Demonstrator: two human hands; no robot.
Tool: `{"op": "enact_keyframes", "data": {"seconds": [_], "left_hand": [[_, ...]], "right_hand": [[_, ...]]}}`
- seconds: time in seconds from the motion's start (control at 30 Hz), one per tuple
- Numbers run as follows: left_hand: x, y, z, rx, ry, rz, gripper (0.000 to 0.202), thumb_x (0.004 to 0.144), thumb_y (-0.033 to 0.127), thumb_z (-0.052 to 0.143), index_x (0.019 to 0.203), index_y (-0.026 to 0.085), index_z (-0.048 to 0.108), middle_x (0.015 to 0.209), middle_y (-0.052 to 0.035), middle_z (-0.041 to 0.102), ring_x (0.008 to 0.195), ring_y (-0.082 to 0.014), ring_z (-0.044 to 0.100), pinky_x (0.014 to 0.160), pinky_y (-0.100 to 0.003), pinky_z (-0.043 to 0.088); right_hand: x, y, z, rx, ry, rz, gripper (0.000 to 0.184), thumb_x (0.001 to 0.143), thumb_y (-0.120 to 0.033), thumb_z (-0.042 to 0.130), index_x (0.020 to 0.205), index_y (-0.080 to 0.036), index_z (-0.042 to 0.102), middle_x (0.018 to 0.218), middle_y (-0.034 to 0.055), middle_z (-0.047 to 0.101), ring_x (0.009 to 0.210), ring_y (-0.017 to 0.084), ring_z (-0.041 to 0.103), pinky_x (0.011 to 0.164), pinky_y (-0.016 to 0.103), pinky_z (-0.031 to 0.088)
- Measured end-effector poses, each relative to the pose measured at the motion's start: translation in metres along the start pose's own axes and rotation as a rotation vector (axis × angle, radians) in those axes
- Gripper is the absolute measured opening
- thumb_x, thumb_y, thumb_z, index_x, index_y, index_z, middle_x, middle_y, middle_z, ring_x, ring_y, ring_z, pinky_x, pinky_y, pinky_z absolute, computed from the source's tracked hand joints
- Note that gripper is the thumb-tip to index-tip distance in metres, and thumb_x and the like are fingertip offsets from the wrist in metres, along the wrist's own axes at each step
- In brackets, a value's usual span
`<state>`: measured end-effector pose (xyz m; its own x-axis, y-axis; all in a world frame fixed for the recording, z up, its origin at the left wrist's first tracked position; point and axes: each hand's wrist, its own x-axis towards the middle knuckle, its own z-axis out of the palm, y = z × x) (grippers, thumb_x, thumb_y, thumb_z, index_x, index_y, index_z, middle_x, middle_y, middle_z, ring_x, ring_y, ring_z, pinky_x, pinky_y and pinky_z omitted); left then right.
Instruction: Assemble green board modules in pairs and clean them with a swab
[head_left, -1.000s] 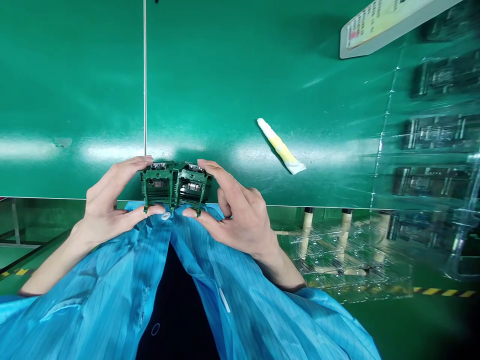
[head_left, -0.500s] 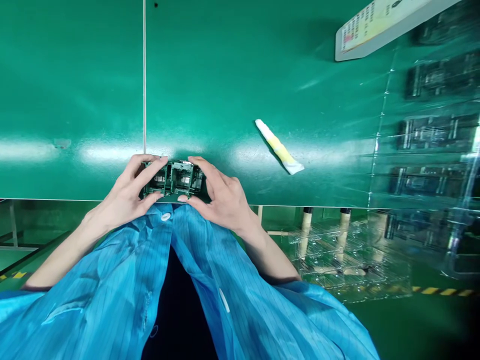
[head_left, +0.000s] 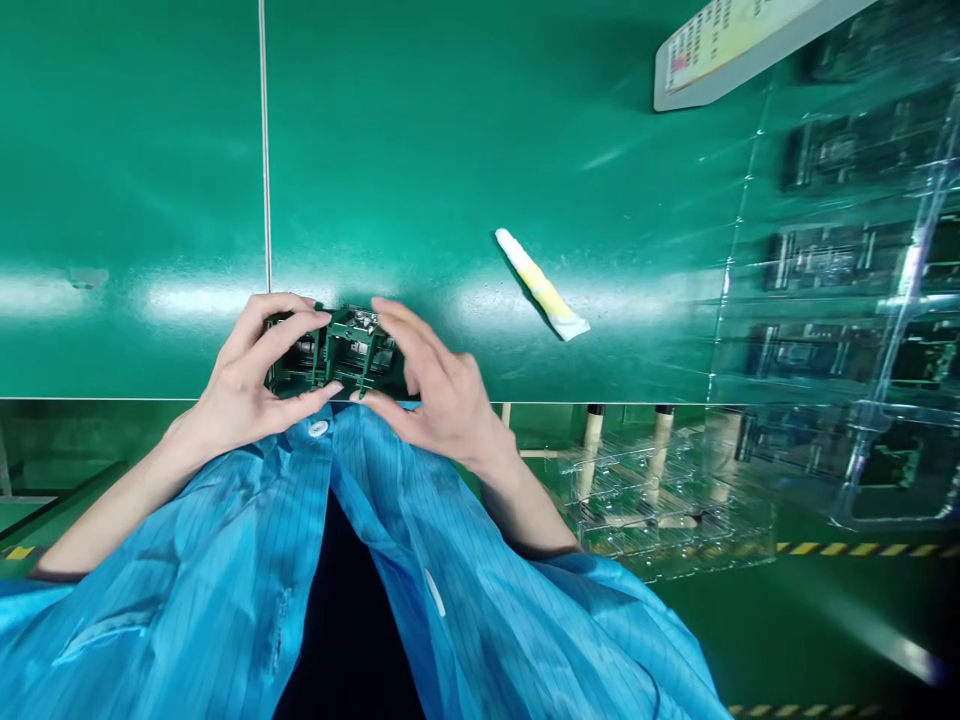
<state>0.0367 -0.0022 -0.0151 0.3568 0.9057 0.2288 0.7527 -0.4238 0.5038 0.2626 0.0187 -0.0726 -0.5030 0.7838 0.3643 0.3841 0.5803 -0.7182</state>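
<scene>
Two dark green, boxy electronic assemblies sit side by side at the front edge of the green table. My left hand [head_left: 251, 375] grips the left assembly [head_left: 301, 352] between its thumb and fingers, covering its outer side. Around the right assembly [head_left: 358, 345] my right hand [head_left: 450, 405] is closed, fingers at the far edge and thumb at the near one. This right assembly is tilted against the left one, and its silvery far part shows. Whether the two are joined, I cannot tell. A white and yellow tube [head_left: 541, 285] lies to the right of my hands.
A pale container with a printed label [head_left: 720, 55] lies at the far right. Beside it, clear plastic trays [head_left: 829, 260] with dark parts overhang the table's front edge. More clear trays [head_left: 667, 510] are below table level. A thin pale line [head_left: 265, 150] runs across the tabletop.
The right assembly has tipped up in my right hand, showing more of its far side. The whole view has shifted slightly, so the tube and trays appear further left.
</scene>
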Motion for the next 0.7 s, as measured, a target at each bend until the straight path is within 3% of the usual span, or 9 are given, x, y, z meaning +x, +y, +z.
{"op": "enact_keyframes", "data": {"seconds": [0.1,0.17,0.27,0.4,0.47,0.57,0.7], "left_hand": [[0.000,0.002,0.001,0.007,0.017,-0.044,0.050,0.083,0.038,0.072,0.127,0.023,0.054,0.114,-0.0100,0.060,0.111,-0.0275,0.061,0.095,-0.047,0.056],[0.001,0.004,0.001,0.009,0.014,-0.046,0.050,0.083,0.037,0.072,0.127,0.023,0.054,0.113,-0.0099,0.060,0.109,-0.0274,0.061,0.093,-0.046,0.056],[0.003,0.005,0.001,0.021,-0.009,-0.038,0.049,0.083,0.036,0.071,0.127,0.022,0.055,0.113,-0.0095,0.060,0.108,-0.0270,0.062,0.093,-0.046,0.056],[0.005,0.006,0.001,0.020,-0.018,-0.036,0.048,0.083,0.036,0.070,0.126,0.021,0.055,0.113,-0.0106,0.059,0.107,-0.0266,0.062,0.089,-0.043,0.058],[0.006,0.007,0.003,0.020,-0.017,-0.025,0.049,0.084,0.036,0.070,0.127,0.020,0.055,0.113,-0.0113,0.059,0.107,-0.0265,0.062,0.087,-0.042,0.059],[0.005,0.009,0.006,0.035,0.000,0.004,0.048,0.085,0.036,0.069,0.127,0.019,0.055,0.113,-0.0130,0.059,0.104,-0.0275,0.063,0.086,-0.044,0.059],[0.004,0.012,0.007,0.051,0.016,0.008,0.047,0.085,0.034,0.069,0.128,0.020,0.056,0.112,-0.0129,0.059,0.103,-0.0291,0.064,0.088,-0.048,0.059]], "right_hand": [[-0.008,0.024,-0.024,-0.168,0.184,0.188,0.060,0.093,-0.050,0.059,0.140,-0.017,0.043,0.138,0.0191,0.056,0.073,0.017,0.066,0.054,0.031,0.056],[-0.016,0.046,-0.037,-0.375,0.314,0.339,0.052,0.091,-0.049,0.062,0.131,-0.017,0.052,0.128,0.0190,0.059,0.078,0.022,0.065,0.060,0.037,0.056],[-0.030,0.074,-0.049,-0.595,0.272,0.433,0.031,0.093,-0.045,0.058,0.108,-0.019,0.065,0.101,0.0149,0.065,0.089,0.030,0.063,0.072,0.046,0.055],[-0.041,0.075,-0.064,-0.493,0.180,0.472,0.016,0.093,-0.035,0.059,0.092,-0.021,0.065,0.084,0.0085,0.065,0.076,0.025,0.063,0.065,0.040,0.054],[-0.041,0.059,-0.073,-0.323,0.124,0.429,0.011,0.092,-0.031,0.063,0.095,-0.021,0.065,0.081,0.0052,0.067,0.067,0.020,0.062,0.058,0.035,0.053],[-0.037,0.031,-0.078,-0.104,0.017,0.221,0.010,0.092,-0.021,0.065,0.101,-0.021,0.065,0.082,0.0020,0.071,0.062,0.016,0.063,0.054,0.030,0.052],[-0.027,0.012,-0.068,-0.225,-0.062,-0.052,0.015,0.092,-0.013,0.062,0.104,-0.020,0.067,0.088,0.0057,0.072,0.070,0.017,0.064,0.058,0.030,0.054]]}}
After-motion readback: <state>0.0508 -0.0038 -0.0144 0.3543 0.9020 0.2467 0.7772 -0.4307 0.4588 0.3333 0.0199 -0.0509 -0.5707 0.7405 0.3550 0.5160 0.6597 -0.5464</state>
